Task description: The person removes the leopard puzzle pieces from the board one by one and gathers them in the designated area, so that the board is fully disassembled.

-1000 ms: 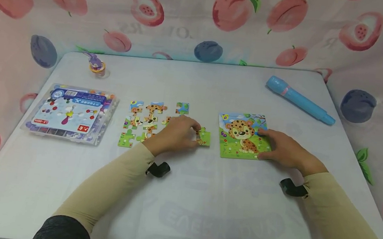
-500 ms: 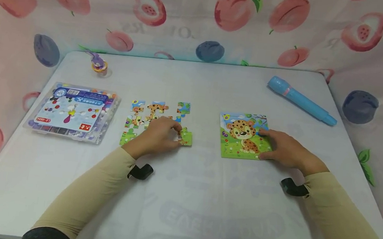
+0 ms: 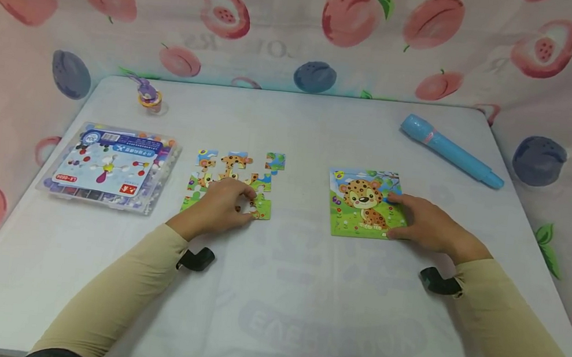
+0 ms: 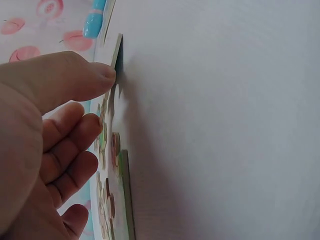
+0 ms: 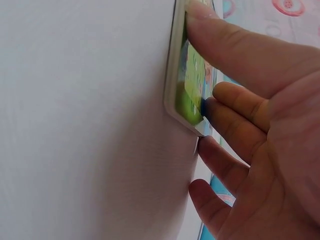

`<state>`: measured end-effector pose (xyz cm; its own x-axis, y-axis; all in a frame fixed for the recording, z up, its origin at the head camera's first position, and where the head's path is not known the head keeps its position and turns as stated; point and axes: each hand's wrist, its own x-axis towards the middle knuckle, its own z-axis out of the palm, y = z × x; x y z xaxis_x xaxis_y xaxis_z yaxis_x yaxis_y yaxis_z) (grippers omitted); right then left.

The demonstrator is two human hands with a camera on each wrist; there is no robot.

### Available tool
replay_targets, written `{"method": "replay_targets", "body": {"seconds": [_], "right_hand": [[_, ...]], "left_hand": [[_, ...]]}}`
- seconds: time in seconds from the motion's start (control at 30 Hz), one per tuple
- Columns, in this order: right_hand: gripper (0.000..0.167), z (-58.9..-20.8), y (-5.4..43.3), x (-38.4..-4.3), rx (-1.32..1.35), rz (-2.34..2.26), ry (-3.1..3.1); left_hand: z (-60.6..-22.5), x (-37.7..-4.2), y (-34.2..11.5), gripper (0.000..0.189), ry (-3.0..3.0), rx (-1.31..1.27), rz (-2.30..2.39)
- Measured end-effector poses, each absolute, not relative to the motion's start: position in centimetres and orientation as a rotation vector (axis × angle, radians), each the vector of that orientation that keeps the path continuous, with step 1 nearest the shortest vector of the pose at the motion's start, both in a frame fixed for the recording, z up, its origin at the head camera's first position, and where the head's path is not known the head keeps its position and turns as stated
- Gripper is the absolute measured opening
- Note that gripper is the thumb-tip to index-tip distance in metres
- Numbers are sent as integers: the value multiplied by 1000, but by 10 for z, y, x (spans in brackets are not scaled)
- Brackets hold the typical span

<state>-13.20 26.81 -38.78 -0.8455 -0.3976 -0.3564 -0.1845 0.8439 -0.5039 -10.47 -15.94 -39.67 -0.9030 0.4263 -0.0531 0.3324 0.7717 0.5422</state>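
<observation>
In the head view my left hand (image 3: 217, 205) pinches a green corner puzzle piece (image 3: 263, 208) between thumb and fingers, at the lower right of the partly joined leopard puzzle (image 3: 235, 160). The hand covers some of the lower pieces. The left wrist view shows the thumb (image 4: 92, 77) against the upright-looking edge of a piece (image 4: 119, 52). My right hand (image 3: 430, 225) rests its thumb and index finger on the right part of a leopard picture board (image 3: 362, 204). In the right wrist view, the thumb lies over the board (image 5: 185, 100), with the other fingers loosely bent beside it.
A clear plastic box (image 3: 106, 165) with a blue-and-white label lies left of the puzzle. Behind it stands a small purple figure (image 3: 148, 94). A blue marker-shaped tube (image 3: 451, 150) lies at the back right. All stand on the white table (image 3: 294, 296).
My left hand has slid the green piece leftward, from apart on the table to the lower right of the other pieces. The right hand and picture board have stayed in place.
</observation>
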Motion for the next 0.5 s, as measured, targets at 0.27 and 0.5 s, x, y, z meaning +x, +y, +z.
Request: {"method": "replay_targets", "body": {"seconds": [0.27,0.5], "right_hand": [[86,-389,269,-132,-438,-647,2564],[86,-388,269,-132,-439,-653,2565]], "left_hand": [[-399,-106,-161,34,2775,600,822],[-399,-107,-160,36,2765,595,823]]}}
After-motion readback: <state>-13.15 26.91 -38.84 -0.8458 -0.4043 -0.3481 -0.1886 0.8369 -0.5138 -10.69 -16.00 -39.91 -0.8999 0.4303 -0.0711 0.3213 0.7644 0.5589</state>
